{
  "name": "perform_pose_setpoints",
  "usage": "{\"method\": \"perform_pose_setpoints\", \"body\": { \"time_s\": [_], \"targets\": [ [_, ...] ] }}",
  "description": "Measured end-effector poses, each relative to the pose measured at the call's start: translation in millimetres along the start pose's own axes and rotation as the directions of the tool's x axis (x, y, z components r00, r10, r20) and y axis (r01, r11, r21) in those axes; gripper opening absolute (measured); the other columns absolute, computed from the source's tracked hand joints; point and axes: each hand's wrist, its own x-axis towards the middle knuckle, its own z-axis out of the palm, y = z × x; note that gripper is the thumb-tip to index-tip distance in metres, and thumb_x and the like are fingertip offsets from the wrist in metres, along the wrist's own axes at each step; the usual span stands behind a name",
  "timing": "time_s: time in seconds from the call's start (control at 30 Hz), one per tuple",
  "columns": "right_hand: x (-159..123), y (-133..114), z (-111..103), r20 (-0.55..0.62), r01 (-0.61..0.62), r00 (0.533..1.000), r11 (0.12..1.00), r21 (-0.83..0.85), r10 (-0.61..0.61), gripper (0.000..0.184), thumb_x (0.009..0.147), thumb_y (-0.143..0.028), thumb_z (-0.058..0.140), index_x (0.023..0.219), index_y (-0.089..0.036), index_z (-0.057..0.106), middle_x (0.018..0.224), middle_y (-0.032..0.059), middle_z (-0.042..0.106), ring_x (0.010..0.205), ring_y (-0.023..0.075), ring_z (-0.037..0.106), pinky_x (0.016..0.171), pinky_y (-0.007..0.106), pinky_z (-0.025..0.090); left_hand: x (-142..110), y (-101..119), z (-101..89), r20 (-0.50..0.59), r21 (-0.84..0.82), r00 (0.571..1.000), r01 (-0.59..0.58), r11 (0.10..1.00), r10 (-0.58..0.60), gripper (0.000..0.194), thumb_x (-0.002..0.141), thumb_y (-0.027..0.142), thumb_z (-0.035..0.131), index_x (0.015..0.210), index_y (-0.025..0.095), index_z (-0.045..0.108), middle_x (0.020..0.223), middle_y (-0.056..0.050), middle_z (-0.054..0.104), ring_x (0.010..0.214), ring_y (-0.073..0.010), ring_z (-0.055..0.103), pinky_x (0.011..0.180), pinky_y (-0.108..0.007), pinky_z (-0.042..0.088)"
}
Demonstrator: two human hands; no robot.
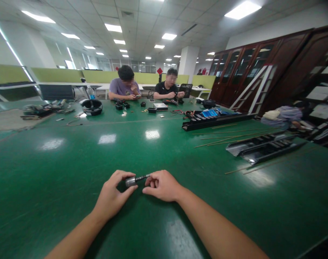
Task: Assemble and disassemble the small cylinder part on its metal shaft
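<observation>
Over the green table (80,158), my left hand (114,196) pinches a small silver metal cylinder (130,181) between thumb and fingertips. A thin dark shaft with a ridged surface (141,178) sticks out of the cylinder to the right, tilted slightly up. At the shaft's far end is my right hand (162,185), its fingers curled against the tip and its thumb stretched out below. The very tip of the shaft is partly hidden by those curled fingers. I cannot tell exactly what kind of part it is.
Black metal channels (268,147) and thin brass-coloured rods (220,138) lie to the right. A longer black rail (217,120) holds blue pieces. Two people (125,84) sit across the table among small parts. A stepladder (258,90) stands by the cabinets.
</observation>
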Motion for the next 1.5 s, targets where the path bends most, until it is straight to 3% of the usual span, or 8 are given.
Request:
{"method": "perform_pose_setpoints", "body": {
  "time_s": [0.23, 0.43, 0.6, 0.9, 1.5],
  "targets": [
    [-1, -6, -2, -0.034, 0.026, 0.999, 1.000, 0.002, -0.026, 0.026, 0.075, -0.036, 0.075, 0.093, -0.019, 0.068, 0.068, -0.0027, 0.063, 0.055, 0.0097, 0.053, 0.052, 0.020, 0.036, 0, 2, -0.3, 0.023, -0.030, 1.000, -0.017, 0.999, 0.018, 0.025, 0.085, 0.033, 0.067, 0.107, 0.024, 0.062, 0.104, -0.004, 0.064, 0.099, -0.0206, 0.061, 0.089, -0.036, 0.049],
    [-1, -10, 0, -0.138, 0.071, 0.989, 0.996, 0.063, -0.061, 0.046, 0.071, -0.029, 0.077, 0.114, -0.022, 0.062, 0.085, -0.0005, 0.066, 0.061, 0.0110, 0.057, 0.062, 0.023, 0.045, -1, 1, 0.9, 0.069, -0.023, 0.998, 0.016, 1.000, -0.014, 0.027, 0.085, 0.036, 0.067, 0.109, 0.025, 0.062, 0.104, -0.002, 0.067, 0.098, -0.0198, 0.063, 0.088, -0.034, 0.050],
    [-1, -13, 0, -0.177, 0.123, 0.978, 0.992, 0.039, -0.114, 0.040, 0.072, -0.025, 0.075, 0.110, -0.022, 0.064, 0.093, 0.0017, 0.066, 0.067, 0.0124, 0.059, 0.067, 0.025, 0.047, -2, -1, 2.6, 0.112, -0.026, 0.993, 0.028, 0.999, -0.025, 0.030, 0.087, 0.039, 0.065, 0.113, 0.026, 0.062, 0.108, -0.002, 0.068, 0.100, -0.0195, 0.064, 0.090, -0.033, 0.050],
    [-2, -16, -2, -0.152, 0.179, 0.971, 0.983, -0.037, -0.183, 0.024, 0.075, -0.023, 0.071, 0.098, -0.021, 0.069, 0.088, 0.0021, 0.069, 0.077, 0.0156, 0.063, 0.073, 0.026, 0.047, -2, 2, 2.9, 0.167, -0.018, 0.986, -0.024, 1.000, 0.027, 0.028, 0.087, 0.038, 0.064, 0.112, 0.026, 0.063, 0.107, -0.003, 0.070, 0.098, -0.0197, 0.066, 0.089, -0.031, 0.052],
    [-2, -12, 1, -0.129, 0.160, 0.977, 0.985, -0.063, -0.167, 0.012, 0.076, -0.024, 0.070, 0.088, -0.021, 0.073, 0.084, 0.0020, 0.073, 0.078, 0.0164, 0.066, 0.073, 0.025, 0.047, -6, -1, 11.4, 0.188, 0.064, 0.982, -0.036, 0.997, 0.024, 0.031, 0.088, 0.040, 0.063, 0.115, 0.026, 0.063, 0.110, -0.004, 0.069, 0.102, -0.0220, 0.065, 0.093, -0.036, 0.052]
  ]
}}
